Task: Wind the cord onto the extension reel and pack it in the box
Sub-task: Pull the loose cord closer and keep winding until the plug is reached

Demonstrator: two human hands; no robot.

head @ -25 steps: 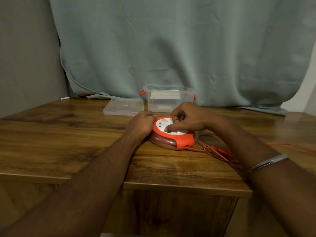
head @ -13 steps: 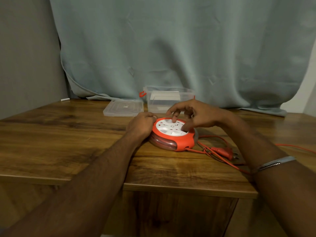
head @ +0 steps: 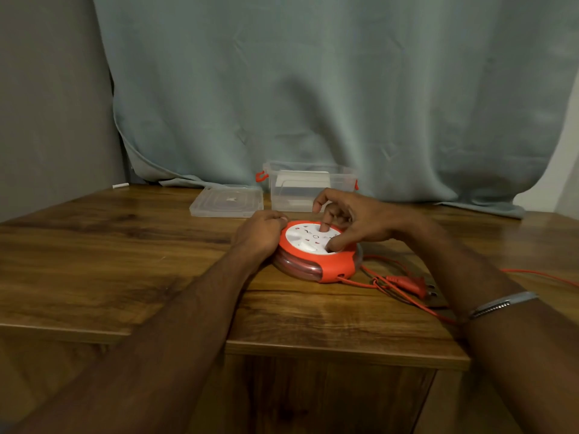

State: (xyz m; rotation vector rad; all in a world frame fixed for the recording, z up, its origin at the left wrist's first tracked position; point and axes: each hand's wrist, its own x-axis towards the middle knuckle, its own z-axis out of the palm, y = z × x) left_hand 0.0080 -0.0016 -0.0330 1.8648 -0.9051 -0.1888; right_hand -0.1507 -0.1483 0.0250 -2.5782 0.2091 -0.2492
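An orange extension reel [head: 332,266] with a white socket face [head: 305,238] lies flat on the wooden table [head: 125,255]. My left hand [head: 258,234] grips the reel's left rim. My right hand [head: 354,222] rests on the white face, one finger and the thumb pressed into it. A thin orange cord [head: 398,292] leaves the reel's front and lies loose to the right, with its orange plug [head: 410,283] beside the reel. The clear plastic box [head: 310,186] with orange latches stands open behind the reel.
The box's clear lid [head: 227,200] lies flat left of the box. A grey-green curtain [head: 313,89] hangs right behind the table. The table's front edge is stepped, nearer on the right. More cord trails off at the far right [head: 539,274].
My right hand has turned on the reel's face, from a closed pinch at its middle to fingers spread across it. The plug and loose cord have shifted beside the reel. My left hand stayed.
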